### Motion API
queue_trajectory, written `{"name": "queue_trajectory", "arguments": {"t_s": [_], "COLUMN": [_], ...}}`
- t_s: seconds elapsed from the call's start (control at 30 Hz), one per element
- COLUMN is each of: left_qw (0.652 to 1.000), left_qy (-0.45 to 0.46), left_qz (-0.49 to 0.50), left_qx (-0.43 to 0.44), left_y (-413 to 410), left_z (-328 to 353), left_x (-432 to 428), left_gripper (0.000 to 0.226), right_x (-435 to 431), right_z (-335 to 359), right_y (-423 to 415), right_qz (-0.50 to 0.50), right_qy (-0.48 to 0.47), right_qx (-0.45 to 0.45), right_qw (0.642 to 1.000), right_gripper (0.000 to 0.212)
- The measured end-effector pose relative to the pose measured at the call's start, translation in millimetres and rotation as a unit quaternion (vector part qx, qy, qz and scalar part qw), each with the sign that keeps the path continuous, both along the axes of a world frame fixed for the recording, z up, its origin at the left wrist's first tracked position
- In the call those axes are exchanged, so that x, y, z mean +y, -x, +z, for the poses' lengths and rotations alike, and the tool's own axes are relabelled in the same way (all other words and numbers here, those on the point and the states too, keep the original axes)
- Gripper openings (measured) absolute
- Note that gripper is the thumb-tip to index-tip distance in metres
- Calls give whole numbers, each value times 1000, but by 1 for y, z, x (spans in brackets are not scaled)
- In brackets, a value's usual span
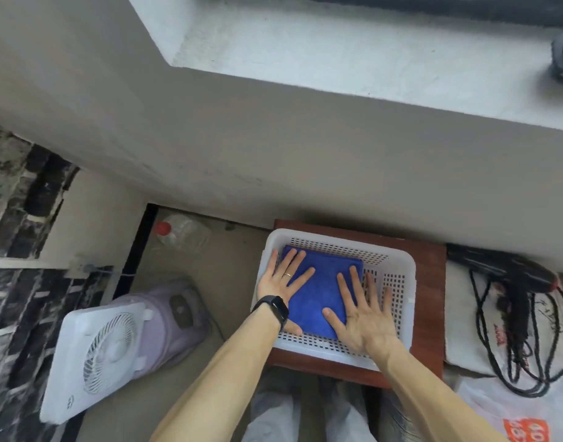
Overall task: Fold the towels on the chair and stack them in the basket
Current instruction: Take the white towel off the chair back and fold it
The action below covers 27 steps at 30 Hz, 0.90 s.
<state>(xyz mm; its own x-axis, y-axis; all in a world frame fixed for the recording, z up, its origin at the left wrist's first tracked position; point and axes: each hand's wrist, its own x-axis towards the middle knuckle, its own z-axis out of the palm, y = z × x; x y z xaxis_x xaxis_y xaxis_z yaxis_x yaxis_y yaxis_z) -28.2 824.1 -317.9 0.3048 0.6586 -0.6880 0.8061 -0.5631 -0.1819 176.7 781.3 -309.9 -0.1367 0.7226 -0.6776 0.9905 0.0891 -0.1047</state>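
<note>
A folded blue towel lies flat inside a white perforated basket, toward its left side. The basket stands on a reddish-brown wooden chair seat. My left hand, with a ring and a black wristband, lies flat with spread fingers on the towel's left edge. My right hand presses flat on the towel's right part, its outer fingers reaching over onto the basket floor. Neither hand grips anything.
A white box fan leans on a lilac appliance on the floor at left. A clear bottle with a red cap lies by the wall. A black hair dryer with its cord rests on bags at right.
</note>
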Motion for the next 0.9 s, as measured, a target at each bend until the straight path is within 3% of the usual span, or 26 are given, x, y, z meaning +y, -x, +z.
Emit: {"name": "queue_trajectory", "arguments": {"t_s": [0.1, 0.17, 0.23, 0.3, 0.37, 0.47, 0.6, 0.7, 0.9], "left_qw": [1000, 999, 991, 962, 897, 773, 584, 469, 284], "left_qy": [-3, -19, -27, -47, -76, -131, -229, -297, -427], "left_qz": [-7, 29, 109, 242, 397, 582, 743, 810, 851], "left_qx": [10, -20, -73, -120, -181, -216, -234, -189, -113], "left_y": [-5, -11, -16, -16, -8, 18, 63, 90, 104], "left_z": [16, 39, 62, 84, 105, 134, 181, 219, 271], "left_x": [-2, -16, -40, -70, -110, -188, -310, -405, -587], "left_gripper": [135, 122, 98, 83, 75, 69, 60, 57, 51], "right_x": [12, 15, 11, 3, -7, -23, -64, -116, -282], "right_z": [20, 44, 67, 87, 108, 145, 194, 227, 284], "right_y": [-2, -8, -13, -12, -1, 41, 128, 203, 314], "right_qz": [28, 56, 73, 113, 161, 222, 356, 460, 601], "right_qy": [31, 0, -45, -99, -135, -153, -166, -151, -90], "right_qx": [-6, 8, 39, 84, 140, 246, 402, 439, 476], "right_qw": [999, 998, 996, 985, 968, 931, 827, 757, 636], "right_gripper": [85, 81, 78, 70, 60, 51, 37, 34, 31]}}
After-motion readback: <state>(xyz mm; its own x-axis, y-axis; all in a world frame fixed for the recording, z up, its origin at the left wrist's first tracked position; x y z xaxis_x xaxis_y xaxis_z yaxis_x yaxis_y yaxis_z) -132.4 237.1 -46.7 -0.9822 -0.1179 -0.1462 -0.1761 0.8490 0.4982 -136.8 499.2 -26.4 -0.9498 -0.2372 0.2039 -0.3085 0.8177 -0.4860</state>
